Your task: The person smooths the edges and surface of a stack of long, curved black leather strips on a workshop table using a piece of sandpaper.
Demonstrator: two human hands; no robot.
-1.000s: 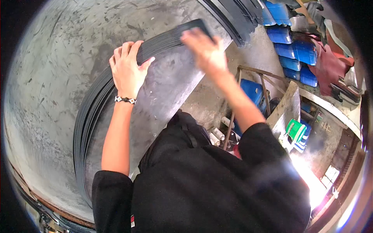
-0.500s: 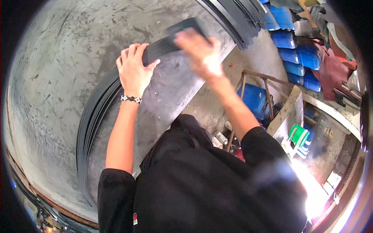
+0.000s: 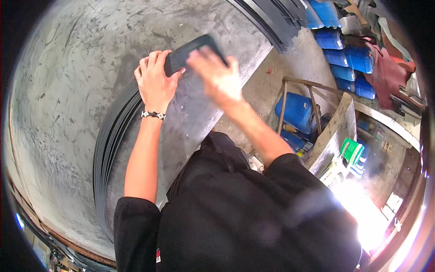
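Note:
A bundle of long, thin black strips (image 3: 118,119) lies in a curve on the grey tabletop, stacked side by side. My left hand (image 3: 156,79) is closed over the bundle near its upper end, fingers on the far side and thumb on the near side. Past that hand, the dark end of the bundle (image 3: 195,49) sticks out to the right. My right hand (image 3: 219,77) is blurred by motion at the near side of this end, fingers stretched and thumb apart. Its fingertips overlap the end's edge in this view.
More black strips (image 3: 267,22) lie at the table's far right edge. Beyond the grey table (image 3: 68,81) are stacked blue containers (image 3: 346,61) and reddish sheets (image 3: 385,77). A metal frame (image 3: 312,102) and a green bucket (image 3: 351,151) stand to the right.
My right hand has moved left and slightly down, closer to my left hand. The bundle's far end looks shorter and more even. My left hand keeps its place.

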